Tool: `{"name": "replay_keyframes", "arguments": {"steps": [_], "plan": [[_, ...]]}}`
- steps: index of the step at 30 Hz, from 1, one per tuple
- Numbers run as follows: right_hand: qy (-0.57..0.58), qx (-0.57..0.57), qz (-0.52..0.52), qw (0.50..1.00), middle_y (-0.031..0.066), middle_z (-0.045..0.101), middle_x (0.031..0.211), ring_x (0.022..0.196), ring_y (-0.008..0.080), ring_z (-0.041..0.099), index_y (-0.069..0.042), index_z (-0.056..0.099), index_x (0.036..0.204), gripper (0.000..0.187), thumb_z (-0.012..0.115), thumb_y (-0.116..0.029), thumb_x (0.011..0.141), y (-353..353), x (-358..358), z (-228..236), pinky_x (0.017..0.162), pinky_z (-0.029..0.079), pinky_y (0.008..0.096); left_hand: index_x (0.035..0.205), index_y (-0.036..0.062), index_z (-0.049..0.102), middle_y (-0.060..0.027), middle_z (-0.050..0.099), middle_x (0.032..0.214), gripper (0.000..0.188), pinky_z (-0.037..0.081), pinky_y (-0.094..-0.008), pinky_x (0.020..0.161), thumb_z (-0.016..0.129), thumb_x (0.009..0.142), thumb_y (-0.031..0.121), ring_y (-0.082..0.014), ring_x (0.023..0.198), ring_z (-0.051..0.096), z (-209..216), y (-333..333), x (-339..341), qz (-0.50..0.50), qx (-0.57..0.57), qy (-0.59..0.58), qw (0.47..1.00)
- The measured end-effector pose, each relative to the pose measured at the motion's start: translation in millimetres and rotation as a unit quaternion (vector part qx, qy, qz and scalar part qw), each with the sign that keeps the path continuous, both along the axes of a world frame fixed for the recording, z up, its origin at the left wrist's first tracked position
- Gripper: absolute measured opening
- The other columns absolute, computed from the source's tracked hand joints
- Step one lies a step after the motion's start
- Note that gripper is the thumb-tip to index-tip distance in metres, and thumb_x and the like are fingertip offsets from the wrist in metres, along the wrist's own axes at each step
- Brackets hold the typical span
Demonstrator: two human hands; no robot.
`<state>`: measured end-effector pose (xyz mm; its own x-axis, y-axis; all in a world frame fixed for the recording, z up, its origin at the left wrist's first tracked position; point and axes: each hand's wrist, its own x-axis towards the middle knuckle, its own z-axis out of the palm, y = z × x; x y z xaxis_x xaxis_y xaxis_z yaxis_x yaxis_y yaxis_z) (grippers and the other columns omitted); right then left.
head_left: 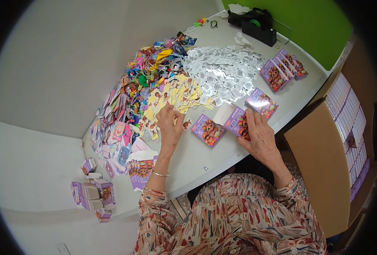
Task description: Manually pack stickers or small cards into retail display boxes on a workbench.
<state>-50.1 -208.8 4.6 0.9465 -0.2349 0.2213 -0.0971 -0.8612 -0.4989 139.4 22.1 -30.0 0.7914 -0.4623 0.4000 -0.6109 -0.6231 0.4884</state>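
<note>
My right hand (260,138) grips a small purple printed box (238,122) near the table's front edge, its white flap standing up at the far side. My left hand (170,125) is over the near edge of a heap of yellow cut-out cards (182,93). Its fingers are curled down, and what lies between them is hidden. A small character cut-out (187,124) lies beside that thumb. Between the hands rests another purple box (208,131). Just beyond the right hand lies a box with a shiny front (261,103).
A heap of small white packets (224,70) lies behind the yellow cards, colourful trinkets (143,78) to their left. Flat purple cartons (140,172) are near my left forearm. A tape dispenser (258,32) and grouped purple boxes (282,70) stand farther back. An open cardboard carton (320,170) is at right.
</note>
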Motion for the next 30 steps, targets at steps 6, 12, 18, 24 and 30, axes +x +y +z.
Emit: {"name": "replay_keyframes", "arguments": {"steps": [6, 12, 18, 24, 30], "plan": [[0.025, 0.012, 0.007, 1.000, 0.0202, 0.051, 0.109, 0.102, 0.0384, 0.052, 0.006, 0.035, 0.131, 0.083, 0.078, -0.018, 0.064, -3.7, -0.7, 6.3, 0.084, 0.048, 0.0420, 0.090, 0.0085, 0.066, -0.0146, 0.050, 0.123, 0.020, 0.031, -0.0449, 0.098, 0.074, 0.075, 0.020, -0.0330, 0.115, 0.042, 19.2, -7.8, -5.9, -0.008, 0.066, 0.017, 0.998], [0.024, 0.028, 0.004, 0.999, 0.0206, 0.051, 0.109, 0.104, 0.0381, 0.052, 0.006, 0.035, 0.132, 0.083, 0.078, -0.021, 0.065, -7.7, -6.1, 0.1, 0.082, 0.049, 0.0429, 0.089, 0.0112, 0.066, -0.0118, 0.049, 0.119, 0.021, 0.028, -0.0477, 0.098, 0.075, 0.073, 0.022, -0.0316, 0.115, 0.040, 3.7, 15.9, -10.5, -0.013, 0.134, 0.038, 0.990], [0.042, 0.032, 0.013, 0.999, 0.0205, 0.051, 0.109, 0.104, 0.0376, 0.052, 0.005, 0.035, 0.132, 0.084, 0.078, -0.022, 0.065, -4.5, 1.8, -0.6, 0.082, 0.048, 0.0431, 0.086, 0.0107, 0.066, -0.0125, 0.049, 0.122, 0.017, 0.030, -0.0454, 0.097, 0.075, 0.073, 0.018, -0.0303, 0.114, 0.042, 11.0, 4.9, 0.9, -0.037, 0.033, 0.044, 0.998], [0.063, 0.029, 0.027, 0.997, 0.0196, 0.051, 0.110, 0.103, 0.0371, 0.053, 0.003, 0.035, 0.132, 0.083, 0.077, -0.022, 0.065, -2.8, 0.7, 4.5, 0.081, 0.049, 0.0433, 0.085, 0.0076, 0.066, -0.0138, 0.050, 0.122, 0.015, 0.030, -0.0456, 0.098, 0.073, 0.076, 0.017, -0.0331, 0.115, 0.043, 45.9, -72.7, -48.1, -0.170, -0.009, -0.011, 0.985], [0.049, 0.041, 0.026, 0.998, 0.0192, 0.051, 0.110, 0.104, 0.0372, 0.052, 0.003, 0.036, 0.131, 0.079, 0.075, -0.020, 0.065, -7.7, -7.5, -5.6, 0.082, 0.049, 0.0440, 0.083, 0.0079, 0.068, -0.0117, 0.054, 0.118, 0.012, 0.033, -0.0433, 0.096, 0.072, 0.077, 0.017, -0.0311, 0.111, 0.047, 37.6, -79.9, -46.5, -0.210, 0.052, 0.022, 0.976]]}}
